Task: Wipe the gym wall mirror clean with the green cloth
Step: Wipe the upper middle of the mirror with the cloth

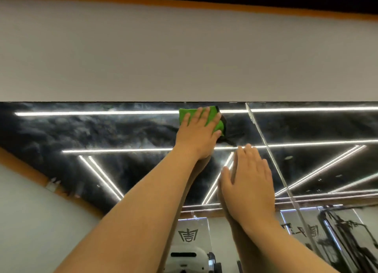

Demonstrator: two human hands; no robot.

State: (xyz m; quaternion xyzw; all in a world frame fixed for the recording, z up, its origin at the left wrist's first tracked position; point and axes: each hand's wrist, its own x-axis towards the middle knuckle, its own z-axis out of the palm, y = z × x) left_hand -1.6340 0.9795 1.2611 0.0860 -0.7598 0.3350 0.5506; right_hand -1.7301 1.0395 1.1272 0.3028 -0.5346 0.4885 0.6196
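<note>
Up near the mirror's (102, 129) top edge, the left hand (197, 135) presses the green cloth (185, 114) flat, fingers spread for even pressure. At its five o'clock, the right hand (248, 186), fingers together, likely braces the reach.

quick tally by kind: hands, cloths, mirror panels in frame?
hands: 2 (left hand, right hand)
green cloth: 1
mirror panels: 2 (left panel, right panel, seam between)
total: 5
</note>
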